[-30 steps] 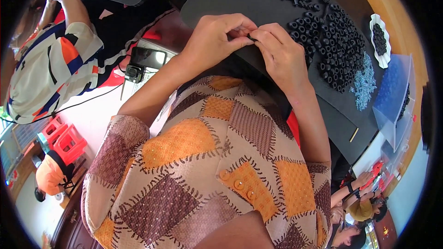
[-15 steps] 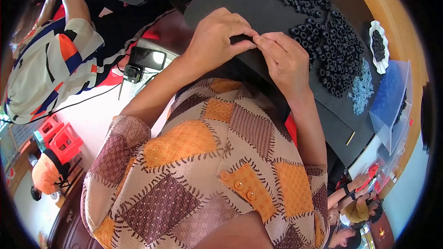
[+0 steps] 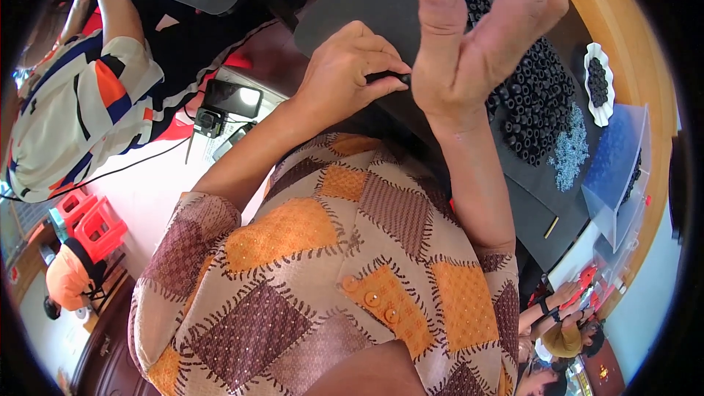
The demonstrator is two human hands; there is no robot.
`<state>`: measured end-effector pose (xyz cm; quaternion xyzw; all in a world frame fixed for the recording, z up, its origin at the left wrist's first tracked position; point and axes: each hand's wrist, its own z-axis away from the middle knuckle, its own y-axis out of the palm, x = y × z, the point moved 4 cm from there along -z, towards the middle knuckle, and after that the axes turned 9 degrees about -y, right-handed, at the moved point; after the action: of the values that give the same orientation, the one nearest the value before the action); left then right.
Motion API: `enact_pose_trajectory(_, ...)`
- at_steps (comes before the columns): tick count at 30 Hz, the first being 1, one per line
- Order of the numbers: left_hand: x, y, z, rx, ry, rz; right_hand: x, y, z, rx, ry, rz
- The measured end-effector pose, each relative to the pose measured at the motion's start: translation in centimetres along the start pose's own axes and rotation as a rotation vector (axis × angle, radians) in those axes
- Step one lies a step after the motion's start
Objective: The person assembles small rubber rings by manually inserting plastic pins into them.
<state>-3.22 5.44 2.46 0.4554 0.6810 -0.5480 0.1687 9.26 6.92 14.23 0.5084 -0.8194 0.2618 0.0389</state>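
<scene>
My left hand point(image 3: 341, 66) is closed in a pinch over the dark mat point(image 3: 359, 0). Between its thumb and forefinger sits a small black part point(image 3: 405, 79), mostly covered by the fingertips. My right hand point(image 3: 480, 44) is raised to the right of it, thumb and fingers spread, holding nothing that I can see. Behind and beside the right hand spreads a pile of black ring-shaped parts point(image 3: 534, 106), partly hidden by it. Along the pile's near right side lies a heap of tiny light-blue pieces point(image 3: 570, 152).
A white scalloped dish point(image 3: 591, 95) with black bits stands at the right, by a bluish clear plastic bin point(image 3: 612, 176). A thin yellowish stick point(image 3: 551, 227) lies on the mat. Another person in a patterned shirt point(image 3: 81, 117) sits at the left; other people are at lower right.
My right hand has left the left hand's fingertips, opened, and risen toward the upper right over the black pile. My left hand has hardly moved and keeps its pinch.
</scene>
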Motion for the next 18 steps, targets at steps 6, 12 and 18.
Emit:
enact_pose_trajectory(6, 0.0, 0.2, -0.1, -0.033, 0.009, -0.001, -3.8, 5.0, 4.5, 0.088, 0.070, -0.041)
enact_pose_trajectory(12, 0.0, 0.7, -0.5, 0.026, -0.013, 0.002, -4.3, 3.6, 2.4, -0.669, -0.080, -0.592)
enact_pose_trajectory(18, -0.2, 0.5, -0.4, -0.027, 0.020, -0.047, -4.0, 4.8, 5.3, 0.102, 0.156, -0.027)
